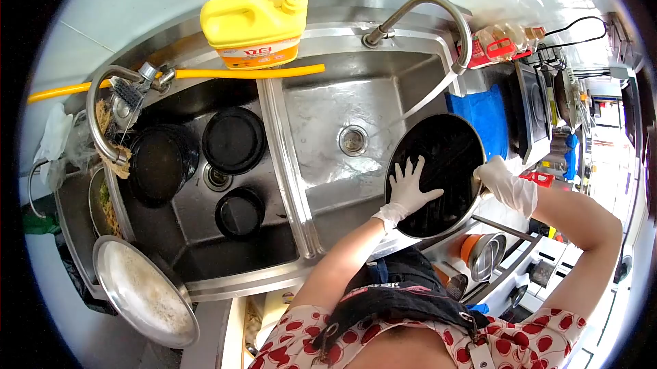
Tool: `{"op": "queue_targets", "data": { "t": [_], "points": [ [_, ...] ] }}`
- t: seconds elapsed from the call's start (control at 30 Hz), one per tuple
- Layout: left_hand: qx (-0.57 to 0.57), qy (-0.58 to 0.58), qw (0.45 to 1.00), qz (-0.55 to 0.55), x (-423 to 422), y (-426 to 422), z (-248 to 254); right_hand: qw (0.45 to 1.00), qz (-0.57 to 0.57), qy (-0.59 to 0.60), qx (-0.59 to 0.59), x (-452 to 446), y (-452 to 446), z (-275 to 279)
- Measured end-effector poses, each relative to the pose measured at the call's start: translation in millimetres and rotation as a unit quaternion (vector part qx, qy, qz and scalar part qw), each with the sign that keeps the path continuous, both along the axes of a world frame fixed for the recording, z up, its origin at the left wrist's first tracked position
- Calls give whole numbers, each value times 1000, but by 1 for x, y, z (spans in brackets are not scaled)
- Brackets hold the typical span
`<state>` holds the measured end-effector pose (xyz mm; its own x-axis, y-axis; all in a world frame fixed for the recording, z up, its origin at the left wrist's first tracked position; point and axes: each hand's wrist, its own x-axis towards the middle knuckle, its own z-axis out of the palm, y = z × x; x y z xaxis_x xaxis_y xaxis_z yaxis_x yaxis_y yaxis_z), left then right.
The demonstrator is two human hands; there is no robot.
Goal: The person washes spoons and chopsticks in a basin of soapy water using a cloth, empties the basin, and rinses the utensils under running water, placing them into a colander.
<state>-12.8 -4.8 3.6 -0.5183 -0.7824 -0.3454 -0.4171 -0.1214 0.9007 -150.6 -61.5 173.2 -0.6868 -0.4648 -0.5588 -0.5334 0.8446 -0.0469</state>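
A large round black pan (448, 143) with a metal-coloured rim is tilted over the right side of the right sink basin (321, 102). My left hand (412, 189), in a white glove, lies inside the pan with its fingers spread. My right hand (505, 183), gloved too, grips the pan's right edge; whether a handle is there, I cannot tell. Water (431, 93) streams from the curved faucet (448, 7) beside the pan's upper left rim. Its underside is hidden.
Several black round pans (234, 140) sit in the left basin (233, 259). A yellow pump bottle (253, 30) stands behind the divider, near a yellow hose (287, 71). A metal bowl (144, 294) is at lower left. A blue cloth (482, 119) lies right of the sink.
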Motion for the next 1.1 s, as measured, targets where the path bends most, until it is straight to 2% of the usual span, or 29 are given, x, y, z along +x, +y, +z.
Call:
{"op": "queue_targets", "data": {
  "t": [0.07,0.2,0.23,0.3,0.37,0.4,0.43,0.47,0.5,0.53,0.57,0.6,0.63,0.7,0.73,0.83,0.87,0.9,0.93,0.97,1.0,1.03,1.07,1.1],
  "points": [
    [-9,-12,1000,5,0,-1,-3,1000,-22,-8,8,7,-4,5],
    [-66,-78,995,4,13,-12,-16,998,-30,-50,16,-18,4,-29],
    [-101,-105,989,2,20,-19,-21,989,-66,-132,-7,-21,7,-39],
    [-145,-169,974,-29,35,-37,-33,975,-47,-215,-34,-15,11,-44],
    [-213,-248,944,-50,50,-57,-43,956,-102,-260,-88,-38,32,-112],
    [-252,-260,931,-48,57,-67,-59,939,-87,-310,-118,-32,36,-122],
    [-259,-283,920,-75,65,-78,-66,945,126,-286,-102,-41,46,-159],
    [-278,-297,909,-87,73,-85,-75,913,322,-224,-116,-52,56,-196],
    [-296,-310,898,-101,79,-90,-81,923,258,-256,-123,-47,61,-231],
    [-302,-319,894,-86,83,-95,-82,933,61,-331,-124,-40,59,-267],
    [-307,-327,890,-74,86,-97,-84,900,-174,-377,-134,-32,55,-298],
    [-299,-335,892,-47,87,-98,-85,880,-256,-375,-137,-26,54,-322],
    [-294,-341,893,-12,88,-95,-88,877,-280,-373,-117,-10,46,-300],
    [-273,-370,888,17,90,-89,-87,882,-232,-384,-143,0,45,-305],
    [-267,-377,886,24,90,-83,-91,852,-242,-422,-195,3,52,-311],
    [-254,-388,886,15,92,-73,-103,843,-243,-445,-179,7,62,-311],
    [-246,-376,893,-10,94,-71,-107,892,-162,-409,-107,0,63,-298],
    [-186,-390,899,-65,93,-74,-87,940,-35,-288,-180,1,64,-313],
    [-100,-337,932,-86,93,-77,-57,954,89,-151,-241,2,63,-329],
    [-13,-282,953,-110,93,-81,-23,945,172,-222,-166,-9,53,-314],
    [-5,-210,973,-99,96,-81,2,945,184,-221,-158,-11,37,-253],
    [8,-131,986,-99,95,-77,27,922,162,-236,-262,-10,30,-208],
    [-46,-99,988,-107,86,-73,66,896,70,-342,-275,-11,28,-122],
    [-94,-16,989,-117,81,-72,97,834,72,-418,-354,-21,38,-76]
  ]
}}
